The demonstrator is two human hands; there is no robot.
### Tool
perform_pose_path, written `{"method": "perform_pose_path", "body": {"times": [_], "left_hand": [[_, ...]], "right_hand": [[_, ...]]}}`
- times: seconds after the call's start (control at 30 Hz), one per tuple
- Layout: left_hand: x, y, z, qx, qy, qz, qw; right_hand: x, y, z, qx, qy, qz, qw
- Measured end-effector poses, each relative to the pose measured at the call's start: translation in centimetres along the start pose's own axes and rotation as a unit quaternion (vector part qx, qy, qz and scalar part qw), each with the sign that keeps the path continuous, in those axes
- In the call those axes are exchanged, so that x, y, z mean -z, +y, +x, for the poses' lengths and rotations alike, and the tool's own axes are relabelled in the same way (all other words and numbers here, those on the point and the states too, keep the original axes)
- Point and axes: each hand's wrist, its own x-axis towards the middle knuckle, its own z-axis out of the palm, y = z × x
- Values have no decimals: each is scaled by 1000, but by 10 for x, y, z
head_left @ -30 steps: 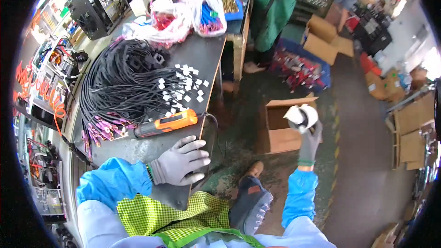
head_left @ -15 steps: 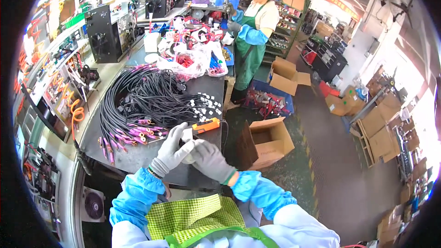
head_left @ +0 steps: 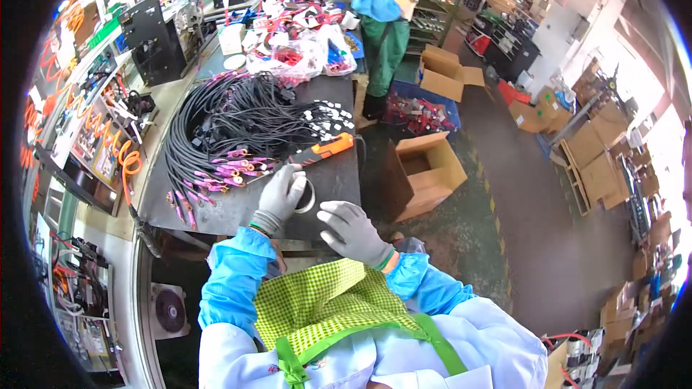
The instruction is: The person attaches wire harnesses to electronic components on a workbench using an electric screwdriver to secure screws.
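My left hand (head_left: 280,198), in a grey glove, is closed on the side of a white ring that looks like a roll of tape (head_left: 311,199), over the front of the dark table. Its fingertips partly hide the ring. To the right, my right hand (head_left: 355,233), also gloved, is held apart from it at the table's front edge, fingers stretched out and nothing in them. Just beyond my left hand lies an orange and black hand tool (head_left: 324,150) with a cord. A big bundle of black cables (head_left: 231,119) with purple-sleeved ring terminals and white connectors lies behind.
Bags of wired parts (head_left: 292,57) are heaped at the table's far end. A co-worker in a green apron (head_left: 386,50) stands beyond. An open cardboard box (head_left: 427,176) and a blue crate of red parts (head_left: 418,112) stand on the floor at right. An orange coiled hose (head_left: 130,162) hangs at left.
My hands were together around something white; now they are apart, the right drawn back and opened, the left with the ring. The whole view has shifted slightly downward.
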Motion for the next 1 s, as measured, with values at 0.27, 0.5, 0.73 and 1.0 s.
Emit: {"method": "perform_pose_path", "body": {"times": [0.27, 0.5, 0.73, 1.0], "left_hand": [[9, 15, 2, -12, -46, 101, 994], [41, 78, 53, -117, -43, 256, 959], [-44, 112, 157, -266, -224, 325, 879], [-168, 8, 313, -305, -350, 316, 827]], "right_hand": [[63, 32, -144, -218, 85, -64, 970], [99, 54, -278, -429, 160, -78, 886], [128, 146, -273, -460, 208, -72, 860], [137, 367, -134, -364, 200, -71, 907]]}}
